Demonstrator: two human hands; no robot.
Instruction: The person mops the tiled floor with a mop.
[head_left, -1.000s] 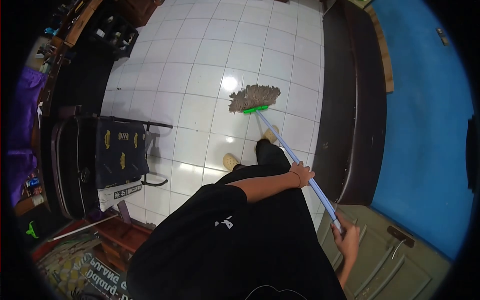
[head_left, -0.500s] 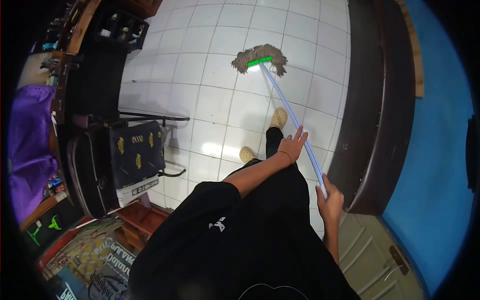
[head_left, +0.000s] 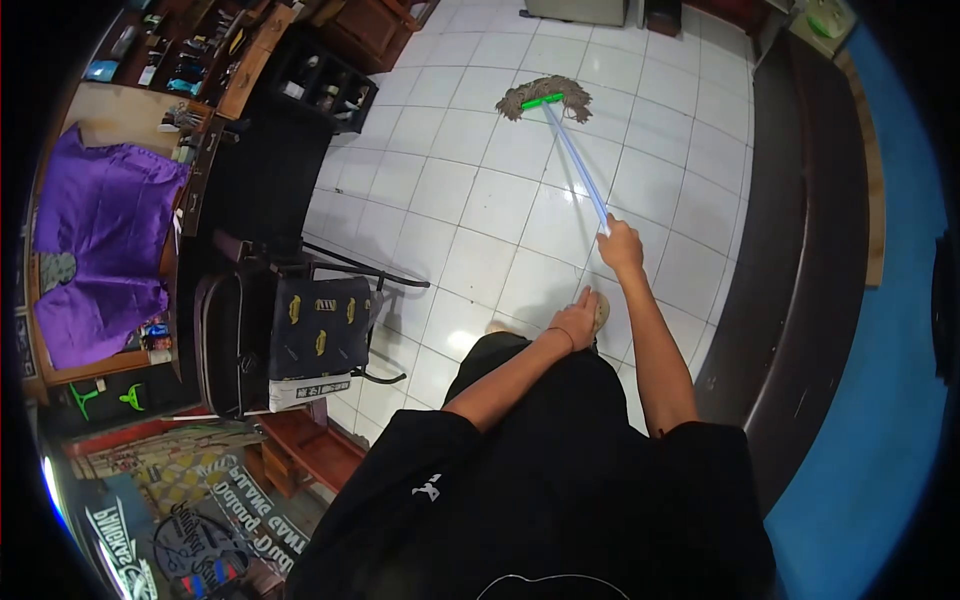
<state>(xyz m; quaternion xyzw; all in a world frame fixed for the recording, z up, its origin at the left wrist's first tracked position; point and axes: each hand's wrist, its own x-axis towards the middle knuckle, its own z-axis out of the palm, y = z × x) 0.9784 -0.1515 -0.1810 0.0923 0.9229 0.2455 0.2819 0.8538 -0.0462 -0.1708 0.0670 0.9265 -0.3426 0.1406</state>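
Observation:
A mop with a shaggy grey-brown head and a green clamp lies on the white tiled floor ahead of me. Its pale blue handle slants back toward me, and my right hand is closed round its near end. My left hand is lower, off the handle, in front of my beige clog. Its fingers point forward, extended and apart from the mop, and it holds nothing.
At left are a chair with a dark patterned cloth, a black rack, wooden shelving and a purple cloth. A long dark bench runs along the blue wall at right.
My right hand has moved forward with the handle. My left hand has come off the handle and sits lower. The view has shifted, showing more floor ahead and more of the left side.

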